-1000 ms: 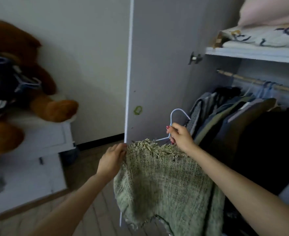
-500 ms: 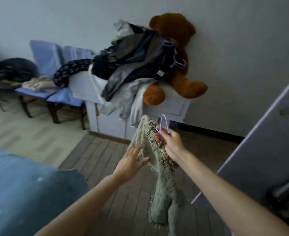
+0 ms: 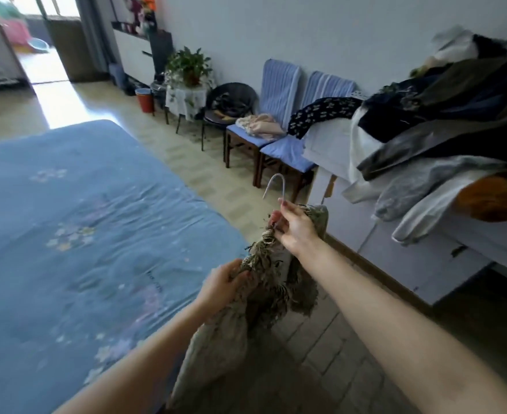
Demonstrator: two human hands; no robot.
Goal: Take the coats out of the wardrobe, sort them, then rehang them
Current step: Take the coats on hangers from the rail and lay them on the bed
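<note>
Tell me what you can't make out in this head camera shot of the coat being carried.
- Hanger: only its hook shows; the rest sits inside the green fringed coat, under the right hand.
- Coat's lower part: hidden behind the left hand and forearm, cut off by the bottom edge.
- Pile of clothes on the white cabinet: cut by the right edge; single garments cannot be told apart.

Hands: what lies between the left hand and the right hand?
In the head view, the bunched fringed collar of the green coat spans the gap from the left hand up to the right hand, which also pinches the hanger.
</note>
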